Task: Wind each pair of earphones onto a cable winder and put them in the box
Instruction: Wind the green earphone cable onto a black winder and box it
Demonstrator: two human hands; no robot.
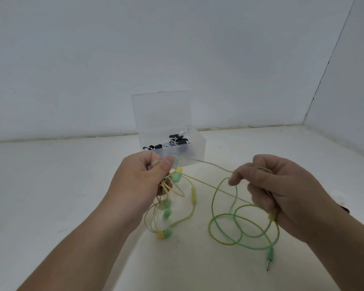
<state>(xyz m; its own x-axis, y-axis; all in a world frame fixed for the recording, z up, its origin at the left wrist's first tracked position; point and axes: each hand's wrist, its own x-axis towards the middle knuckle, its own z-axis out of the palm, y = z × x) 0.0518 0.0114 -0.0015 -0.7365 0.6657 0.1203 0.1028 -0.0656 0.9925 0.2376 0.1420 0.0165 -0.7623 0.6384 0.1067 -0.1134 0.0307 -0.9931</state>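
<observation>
White worktop bearing an open clear box that held wound black-and-white earphones. The left hand clutched the bunched earbud end of the yellow-green earphones; the right hand pinched their cable, in front of the box. Tangled loops likely needed gentle teasing apart before winding. The jack plug hung free.

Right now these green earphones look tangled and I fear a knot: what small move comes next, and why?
Probably draw the right hand gently away from the left hand. Both grip the green-yellow earphones, which hang in loose crossing loops, earbuds dangling below and the jack free, so nothing is ready to wind.
</observation>
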